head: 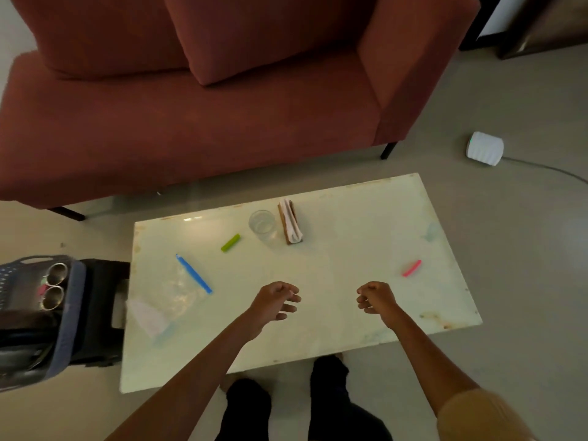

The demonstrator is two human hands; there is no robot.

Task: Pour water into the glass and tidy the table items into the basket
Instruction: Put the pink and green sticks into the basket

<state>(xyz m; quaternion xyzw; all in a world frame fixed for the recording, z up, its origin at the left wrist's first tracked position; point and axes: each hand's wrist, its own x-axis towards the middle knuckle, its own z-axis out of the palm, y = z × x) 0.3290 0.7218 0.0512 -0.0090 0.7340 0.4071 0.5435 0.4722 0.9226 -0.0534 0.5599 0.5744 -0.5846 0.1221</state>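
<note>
We see the glass standing upright near the far edge of the table, just beside the napkin holder; whether it already holds water we cannot tell. Around it lie 3 loose clips: a green one near the glass, a blue one on a clear plastic bag to the left, a pink one to the right. The basket sits off the table's left end with 2 metal cups inside. Our left hand and right hand hover over the near edge, fingers loosely curled, holding nothing. We judge tidying is underway; next calls for reaching to the nearest clip.
</note>
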